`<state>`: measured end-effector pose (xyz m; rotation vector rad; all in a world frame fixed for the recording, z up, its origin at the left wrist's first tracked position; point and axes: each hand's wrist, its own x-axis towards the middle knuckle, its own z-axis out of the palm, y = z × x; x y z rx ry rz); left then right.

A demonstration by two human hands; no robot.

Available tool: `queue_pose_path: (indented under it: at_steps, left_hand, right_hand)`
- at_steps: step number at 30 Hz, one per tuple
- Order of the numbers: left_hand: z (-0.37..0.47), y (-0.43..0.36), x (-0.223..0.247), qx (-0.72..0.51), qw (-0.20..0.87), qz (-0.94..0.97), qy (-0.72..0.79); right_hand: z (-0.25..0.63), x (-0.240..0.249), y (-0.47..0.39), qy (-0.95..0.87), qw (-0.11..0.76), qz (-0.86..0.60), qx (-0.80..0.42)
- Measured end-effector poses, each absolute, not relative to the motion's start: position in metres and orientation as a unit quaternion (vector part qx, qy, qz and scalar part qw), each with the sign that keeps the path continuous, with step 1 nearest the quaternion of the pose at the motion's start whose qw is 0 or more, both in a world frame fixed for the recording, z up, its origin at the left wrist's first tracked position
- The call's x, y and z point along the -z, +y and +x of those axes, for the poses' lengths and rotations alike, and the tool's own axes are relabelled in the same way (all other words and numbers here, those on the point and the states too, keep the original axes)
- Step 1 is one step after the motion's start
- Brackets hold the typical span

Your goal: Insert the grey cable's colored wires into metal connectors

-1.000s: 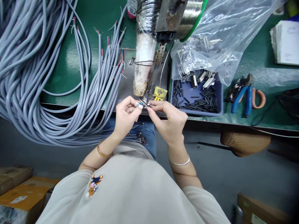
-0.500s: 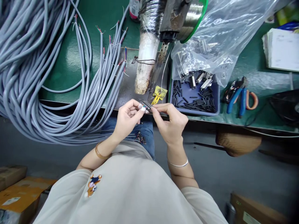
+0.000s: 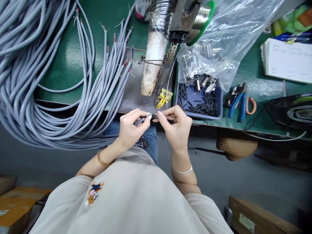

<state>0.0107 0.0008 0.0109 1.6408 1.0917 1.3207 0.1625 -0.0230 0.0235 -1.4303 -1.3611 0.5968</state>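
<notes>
Grey plastic-jacketed cables (image 3: 56,107), one thick looping bundle along the left of the green bench (image 3: 69,55), several far ends stripped to thin coloured wires. More slim connectors (image 3: 144,143), wired, on your lap. Your left hand (image 3: 132,126): thumb and fingers pinched, a short length of smooth grey lead (image 3: 138,122) showing in the grip.

Metal connector (image 3: 154,115), one, small, oblong, shiny: between your fingertips at the bench's near edge, long axis running roughly left to right. Neither hand is nearer; the left pinches its left end, the right its right. Fine detail is covered by your fingers.

White wrapped tube (image 3: 153,71), scorched at its near end, just beyond. Soldering iron (image 3: 168,63), dull metal, beside it on the right. Flat yellow clip (image 3: 162,100) near its tip. Your right hand (image 3: 177,125): thumb and forefinger closed on the connector.

Blue tray (image 3: 207,117), shallow, farther right, with thin black sleeves (image 3: 204,108); clear crinkled bag (image 3: 236,35) overlapping its far side. Blue-handled pliers (image 3: 237,105), right again.
</notes>
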Motion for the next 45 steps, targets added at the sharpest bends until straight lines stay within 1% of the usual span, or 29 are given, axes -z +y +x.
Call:
queue_pose_path:
  at_steps: [4,8,11,13,15,17,19,21,22,24,27,29,32,35,45]
  left_hand:
    - [0.010,-0.001,-0.010,-0.518,0.363,0.654,0.415]
    - [0.009,-0.004,-0.007,-0.517,0.388,0.633,0.426]
    - [0.009,-0.004,-0.004,-0.506,0.481,0.564,0.442]
    - [0.010,-0.003,-0.004,-0.494,0.557,0.506,0.435]
    - [0.011,0.000,-0.004,-0.490,0.606,0.463,0.422]
    - [0.011,0.004,-0.005,-0.494,0.622,0.441,0.417]
    - [0.011,0.008,-0.005,-0.501,0.619,0.437,0.418]
    - [0.012,0.010,-0.005,-0.506,0.615,0.439,0.415]
    - [0.013,0.011,-0.004,-0.509,0.612,0.441,0.415]
    - [0.015,0.011,-0.003,-0.513,0.600,0.447,0.421]
    - [0.017,0.012,0.000,-0.515,0.577,0.465,0.430]
    - [0.018,0.014,0.001,-0.519,0.564,0.477,0.430]
    - [0.020,0.018,-0.001,-0.529,0.555,0.477,0.429]
    - [0.022,0.024,-0.006,-0.532,0.571,0.460,0.423]
    - [0.027,0.028,-0.014,-0.564,0.575,0.441,0.396]
  right_hand:
    - [0.163,-0.020,-0.026,-0.586,0.515,-0.590,-0.210]
    - [0.163,-0.017,-0.027,-0.641,0.490,-0.584,-0.090]
    - [0.163,-0.015,-0.026,-0.681,0.463,-0.566,-0.020]
    - [0.164,-0.013,-0.025,-0.699,0.447,-0.558,-0.002]
    - [0.167,-0.012,-0.025,-0.702,0.444,-0.556,0.005]
    - [0.171,-0.012,-0.026,-0.676,0.489,-0.550,0.033]
    - [0.174,-0.014,-0.029,-0.615,0.574,-0.538,0.056]
    - [0.176,-0.017,-0.032,-0.567,0.632,-0.527,0.029]
    - [0.176,-0.019,-0.032,-0.564,0.631,-0.533,0.001]
    - [0.176,-0.022,-0.032,-0.603,0.576,-0.552,-0.022]
    - [0.174,-0.022,-0.026,-0.696,0.467,-0.546,0.014]
    - [0.172,-0.019,-0.021,-0.734,0.438,-0.519,0.020]
    - [0.168,-0.014,-0.014,-0.736,0.452,-0.504,0.013]
    - [0.166,-0.012,-0.010,-0.719,0.473,-0.510,0.001]
    - [0.166,-0.020,-0.007,-0.710,0.491,-0.505,0.002]
